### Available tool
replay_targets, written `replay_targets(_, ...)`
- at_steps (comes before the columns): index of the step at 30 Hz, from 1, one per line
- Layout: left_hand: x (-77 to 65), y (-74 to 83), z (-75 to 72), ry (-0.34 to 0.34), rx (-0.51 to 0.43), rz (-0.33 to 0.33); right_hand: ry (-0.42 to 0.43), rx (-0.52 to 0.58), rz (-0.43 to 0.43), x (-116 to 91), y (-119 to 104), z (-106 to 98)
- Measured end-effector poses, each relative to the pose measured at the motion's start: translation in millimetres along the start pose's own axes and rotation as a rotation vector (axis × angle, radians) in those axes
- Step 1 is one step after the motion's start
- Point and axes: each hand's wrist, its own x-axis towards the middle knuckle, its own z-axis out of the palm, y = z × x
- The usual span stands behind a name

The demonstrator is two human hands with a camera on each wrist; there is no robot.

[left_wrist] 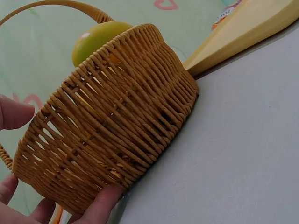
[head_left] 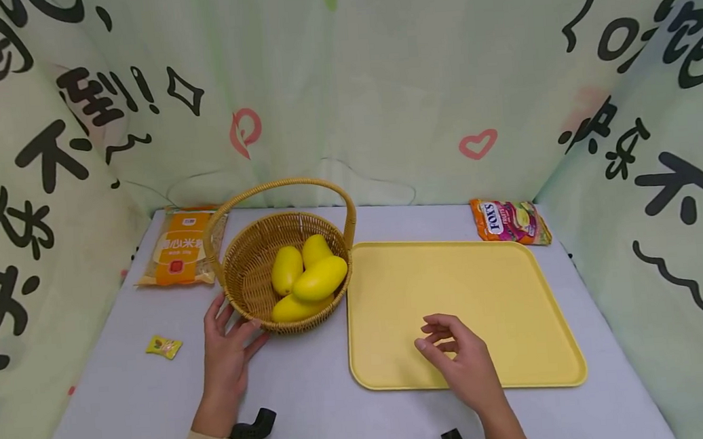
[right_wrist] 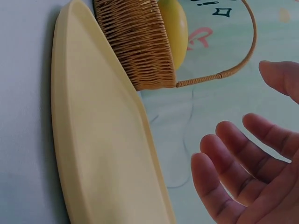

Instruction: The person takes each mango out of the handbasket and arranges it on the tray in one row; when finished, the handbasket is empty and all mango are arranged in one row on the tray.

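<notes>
A round wicker basket (head_left: 251,274) with a tall arched handle stands left of centre and holds several yellow mangoes (head_left: 321,278). My left hand (head_left: 229,350) is at the basket's near-left side, fingers spread and touching the woven wall. In the left wrist view, one fingertip (left_wrist: 21,112) is by the rim and another digit lies low against the wall. Over the near part of a yellow tray (head_left: 453,273) hovers my right hand (head_left: 459,355), with loosely bent fingers and nothing in them. The right wrist view shows its thumb apart from the fingers.
Behind the basket on the left lies an orange-labelled food bag (head_left: 182,248). A small yellow wrapped sweet (head_left: 164,346) is left of my left hand. One colourful candy bag (head_left: 511,222) rests behind the tray. Printed curtains (head_left: 378,75) enclose the white table (head_left: 316,412).
</notes>
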Motion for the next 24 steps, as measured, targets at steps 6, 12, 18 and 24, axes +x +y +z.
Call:
replay_targets(6, 2.4, -4.3, 2.6, 0.017, 0.013, 0.011, -0.108, -0.018, -0.025, 16, -1, 1)
replay_targets(12, 2.2, -6.1, 3.0, 0.029, 0.022, 0.021, -0.218, -0.022, -0.167, 41, -10, -3)
replay_targets(18, 0.7, -7.0, 2.8, 0.037, 0.027, 0.032, -0.346, -0.136, -0.305, 68, -37, 0)
replay_targets(24, 0.2, -8.1, 4.2, 0.037, 0.029, 0.04, -0.429, -0.303, -0.45, 95, -65, 14)
